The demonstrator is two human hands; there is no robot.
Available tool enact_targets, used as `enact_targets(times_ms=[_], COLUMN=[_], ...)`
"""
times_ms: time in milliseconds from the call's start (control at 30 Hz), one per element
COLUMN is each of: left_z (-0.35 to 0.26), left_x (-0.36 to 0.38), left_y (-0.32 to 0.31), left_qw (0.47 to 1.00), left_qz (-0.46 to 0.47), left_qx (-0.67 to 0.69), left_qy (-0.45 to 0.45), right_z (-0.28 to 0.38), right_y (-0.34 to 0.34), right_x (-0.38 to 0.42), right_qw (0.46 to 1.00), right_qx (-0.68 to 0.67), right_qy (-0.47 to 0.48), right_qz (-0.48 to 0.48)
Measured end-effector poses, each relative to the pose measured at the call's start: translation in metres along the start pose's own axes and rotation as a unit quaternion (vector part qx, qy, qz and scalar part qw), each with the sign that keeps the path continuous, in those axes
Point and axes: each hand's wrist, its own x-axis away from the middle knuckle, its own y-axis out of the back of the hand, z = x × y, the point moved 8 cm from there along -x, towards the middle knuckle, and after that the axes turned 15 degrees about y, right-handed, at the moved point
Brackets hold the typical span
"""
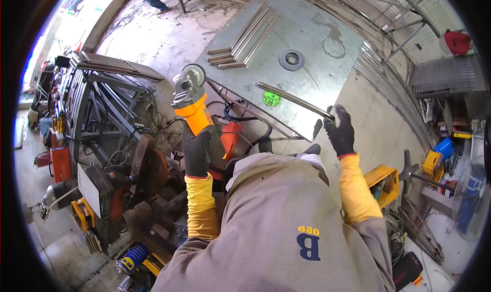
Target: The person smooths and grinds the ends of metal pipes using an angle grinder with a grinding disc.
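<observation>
"Over by the left corner of the metal table [302, 26], what is being held?"

"An orange grinder [195, 115] is gripped in the gloved left hand [198, 151]. The fingers are wrapped round its body, though their tips are hidden. Whether the table's edge is touched by its wheel cannot be told."

"And in the right hand [341, 131]?"

"A metal tube [294, 100] is grasped by its near end, with the gloved fingers curled round it. The rest is stretched over the table, just beside a green label [271, 98]."

"What else is laid on that table?"

"A row of metal lengths [251, 33] is laid towards the far left, and a round disc [291, 59] is set near the middle."

"Which containers are seen?"

"Near the right forearm, a yellow crate [393, 185] is seen, filled with a jumble in which something green is shown; the pieces cannot be made out. Farther right, a smaller yellow bin [433, 162] is placed near a blue object [444, 147]; its contents cannot be told. At lower left, a blue can [134, 256] is marked with a yellow label."
</observation>
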Motion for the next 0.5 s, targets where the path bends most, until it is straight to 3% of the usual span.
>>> enact_targets(times_ms=[67,100,133,200,267,367,467,500], left_z=[-0.002,-0.002,-0.001,0.005,0.008,0.005,0.036,0.044], left_x=[0.001,0.001,0.003,0.013,0.02,0.036,0.019,0.017], left_y=[0.003,0.004,0.005,0.009,0.013,0.011,0.035,0.034], left_qw=[1.0,1.0,0.999,0.999,0.997,0.994,0.983,0.991], left_qz=[-0.008,0.012,0.03,0.0,-0.026,-0.033,-0.041,-0.024], left_qx=[-0.003,-0.015,-0.026,-0.047,-0.066,-0.106,-0.169,-0.122], left_qy=[-0.018,-0.013,-0.007,-0.003,0.006,0.019,0.055,0.056], right_z=[0.023,0.008,0.015,0.013,0.009,-0.009,0.009,0.009], right_y=[-0.014,-0.018,-0.01,-0.013,-0.005,0.006,0.005,0.004], right_x=[-0.017,-0.015,-0.015,-0.007,0.017,0.067,0.091,0.097], right_qw=[0.982,0.991,0.99,0.974,0.975,0.945,0.888,0.885], right_qx=[0.039,-0.059,-0.06,-0.002,-0.011,-0.189,-0.291,-0.294], right_qy=[0.177,0.024,0.02,-0.01,0.013,-0.172,-0.27,-0.28], right_qz=[0.059,0.121,0.122,0.225,0.223,0.205,0.232,0.227])
